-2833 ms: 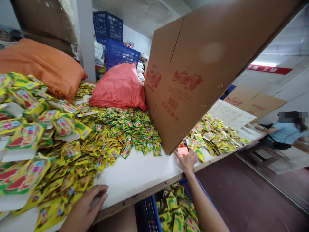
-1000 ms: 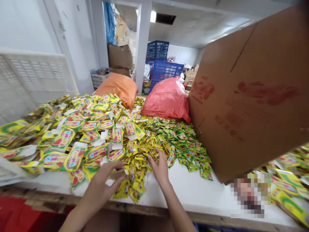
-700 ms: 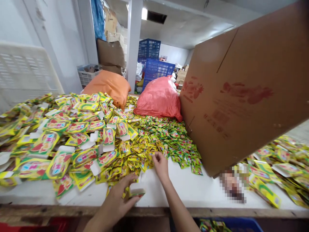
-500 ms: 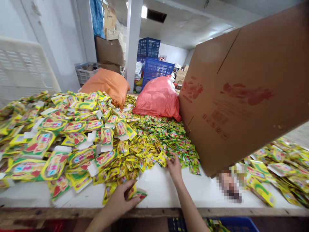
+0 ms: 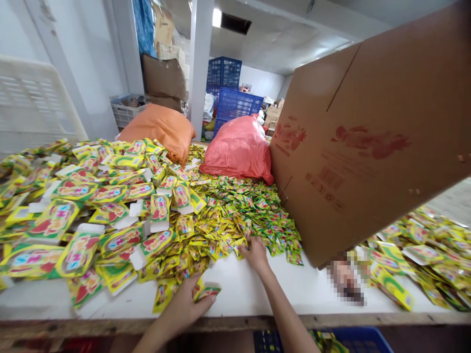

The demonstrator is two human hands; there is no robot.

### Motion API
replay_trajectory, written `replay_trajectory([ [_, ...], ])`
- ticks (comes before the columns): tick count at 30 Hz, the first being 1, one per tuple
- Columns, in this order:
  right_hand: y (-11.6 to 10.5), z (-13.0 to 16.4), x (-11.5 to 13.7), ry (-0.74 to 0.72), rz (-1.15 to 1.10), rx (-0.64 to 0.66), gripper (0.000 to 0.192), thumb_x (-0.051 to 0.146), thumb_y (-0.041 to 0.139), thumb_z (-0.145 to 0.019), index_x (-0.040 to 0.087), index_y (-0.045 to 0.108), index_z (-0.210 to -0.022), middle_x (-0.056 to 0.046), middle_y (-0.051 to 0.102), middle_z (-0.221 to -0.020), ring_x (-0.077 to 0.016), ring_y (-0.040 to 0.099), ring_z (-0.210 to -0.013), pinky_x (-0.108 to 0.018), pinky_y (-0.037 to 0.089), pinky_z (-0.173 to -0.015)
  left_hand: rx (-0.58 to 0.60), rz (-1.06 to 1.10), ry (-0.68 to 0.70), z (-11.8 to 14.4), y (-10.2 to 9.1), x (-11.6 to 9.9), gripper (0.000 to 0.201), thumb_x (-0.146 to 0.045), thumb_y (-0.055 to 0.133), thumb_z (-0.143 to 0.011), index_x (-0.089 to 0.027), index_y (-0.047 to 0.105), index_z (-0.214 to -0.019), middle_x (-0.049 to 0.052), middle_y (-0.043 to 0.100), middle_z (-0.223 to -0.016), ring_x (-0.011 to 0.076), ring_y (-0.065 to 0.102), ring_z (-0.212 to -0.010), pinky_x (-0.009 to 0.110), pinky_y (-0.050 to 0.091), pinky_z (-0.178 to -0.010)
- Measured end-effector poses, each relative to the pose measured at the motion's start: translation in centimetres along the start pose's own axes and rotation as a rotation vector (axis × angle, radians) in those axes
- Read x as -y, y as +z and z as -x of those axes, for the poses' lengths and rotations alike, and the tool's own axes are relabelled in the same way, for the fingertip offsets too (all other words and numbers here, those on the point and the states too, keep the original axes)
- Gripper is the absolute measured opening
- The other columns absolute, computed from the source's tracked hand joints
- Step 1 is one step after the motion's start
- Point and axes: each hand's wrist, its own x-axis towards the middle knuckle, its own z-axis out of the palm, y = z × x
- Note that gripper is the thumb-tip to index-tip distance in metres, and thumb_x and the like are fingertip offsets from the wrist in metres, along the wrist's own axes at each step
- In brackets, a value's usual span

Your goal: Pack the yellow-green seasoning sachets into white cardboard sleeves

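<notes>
Near the table's front edge, my left hand (image 5: 187, 301) is closed around a small printed carton (image 5: 209, 291), yellow and green with red on it. Further forward, my right hand (image 5: 256, 253) reaches the near edge of the sachet pile, its fingers bent on a yellow sachet (image 5: 240, 243). Loose yellow sachets (image 5: 187, 225) lie in front of both hands, with green sachets (image 5: 257, 201) beyond and to the right. To the left is a heap of similar printed cartons (image 5: 121, 240), several with white end flaps open.
A large cardboard box (image 5: 353, 147) leans over the table at right, a pixelated patch (image 5: 346, 279) below its corner. More cartons (image 5: 423, 255) lie beyond. An orange sack (image 5: 158, 127) and a red sack (image 5: 239, 149) stand behind. A blue crate (image 5: 360, 338) sits below the table edge.
My right hand has moved slightly left and back with its fingers at the yellow sachet. My left hand keeps the carton, a little lower. The view has shifted slightly.
</notes>
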Motion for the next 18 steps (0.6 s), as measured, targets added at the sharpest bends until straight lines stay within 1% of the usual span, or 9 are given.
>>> replay_trajectory([
  [2,-0.4,1.2,0.2,-0.02,-0.015,0.056,0.021,0.03,0.066,-0.058,0.019,0.057,-0.073,-0.006,0.057,-0.076,-0.0268,0.053,-0.083,-0.036,0.041,-0.076,-0.041,0.055,0.006,0.0,-0.1,0.0,0.039,-0.037,0.063,-0.068,-0.014,0.062,-0.1,0.009,0.069,-0.099,0.0244,0.062,-0.092,0.031,0.048,-0.083],
  [4,-1.2,2.9,0.3,-0.043,-0.049,0.127,0.02,0.031,0.062,-0.064,0.02,0.055,-0.079,-0.002,0.056,-0.071,-0.0213,0.054,-0.072,-0.031,0.043,-0.067,-0.064,0.103,-0.015,-0.1,-0.3,-0.1,0.04,-0.04,0.063,-0.068,-0.014,0.063,-0.098,0.009,0.07,-0.097,0.0247,0.062,-0.091,0.032,0.049,-0.082],
  [5,-1.7,3.9,0.4,-0.057,-0.075,0.163,0.023,0.031,0.059,-0.067,0.02,0.054,-0.086,0.0,0.056,-0.07,-0.0192,0.054,-0.069,-0.029,0.044,-0.064,-0.074,0.13,-0.035,-0.1,-0.4,-0.1,0.041,-0.041,0.064,-0.068,-0.013,0.063,-0.097,0.01,0.07,-0.095,0.0249,0.063,-0.09,0.032,0.049,-0.081],
  [7,-3.1,5.7,0.6,-0.09,-0.131,0.237,0.036,0.03,0.056,-0.072,0.02,0.049,-0.105,0.001,0.056,-0.074,-0.0166,0.055,-0.067,-0.026,0.044,-0.063,-0.069,0.205,-0.078,-0.1,-0.4,-0.4,0.043,-0.042,0.066,-0.065,-0.011,0.062,-0.096,0.01,0.07,-0.092,0.0248,0.063,-0.087,0.033,0.049,-0.079],
  [9,-4.4,7.2,1.0,-0.135,-0.164,0.34,0.043,0.027,0.054,-0.075,0.021,0.045,-0.116,0.0,0.057,-0.079,-0.0163,0.055,-0.072,-0.027,0.044,-0.068,-0.042,0.294,-0.102,-0.2,-0.2,-0.8,0.045,-0.042,0.068,-0.064,-0.011,0.061,-0.096,0.011,0.07,-0.092,0.0246,0.064,-0.086,0.034,0.05,-0.077],
  [10,-5.0,7.9,1.3,-0.157,-0.169,0.407,0.039,0.026,0.053,-0.076,0.022,0.047,-0.115,0.0,0.058,-0.081,-0.0165,0.056,-0.074,-0.027,0.043,-0.071,-0.015,0.333,-0.106,-0.3,0.0,-1.0,0.044,-0.042,0.068,-0.064,-0.012,0.061,-0.096,0.011,0.07,-0.092,0.0244,0.064,-0.086,0.034,0.05,-0.077],
  [13,-5.9,9.6,1.8,-0.171,-0.156,0.557,0.016,0.025,0.053,-0.078,0.022,0.055,-0.094,0.001,0.059,-0.08,-0.0163,0.054,-0.075,-0.025,0.041,-0.07,0.062,0.405,-0.113,-0.5,0.6,-1.6,0.042,-0.041,0.068,-0.063,-0.011,0.06,-0.092,0.011,0.07,-0.089,0.0239,0.064,-0.083,0.034,0.05,-0.075],
  [15,-6.1,10.5,1.8,-0.152,-0.156,0.57,0.011,0.026,0.055,-0.077,0.022,0.052,-0.088,0.002,0.057,-0.076,-0.0151,0.052,-0.07,-0.023,0.039,-0.065,0.104,0.448,-0.115,-0.6,1.1,-1.6,0.041,-0.041,0.068,-0.064,-0.011,0.059,-0.091,0.012,0.07,-0.087,0.0233,0.065,-0.081,0.033,0.05,-0.072],
  [18,-6.2,11.5,1.4,-0.135,-0.167,0.529,0.014,0.025,0.056,-0.077,0.021,0.047,-0.086,0.004,0.053,-0.072,-0.0138,0.049,-0.066,-0.023,0.038,-0.062,0.147,0.478,-0.102,-0.7,1.8,-1.0,0.036,-0.038,0.067,-0.066,-0.01,0.058,-0.087,0.01,0.068,-0.081,0.0206,0.065,-0.074,0.03,0.05,-0.068],
])
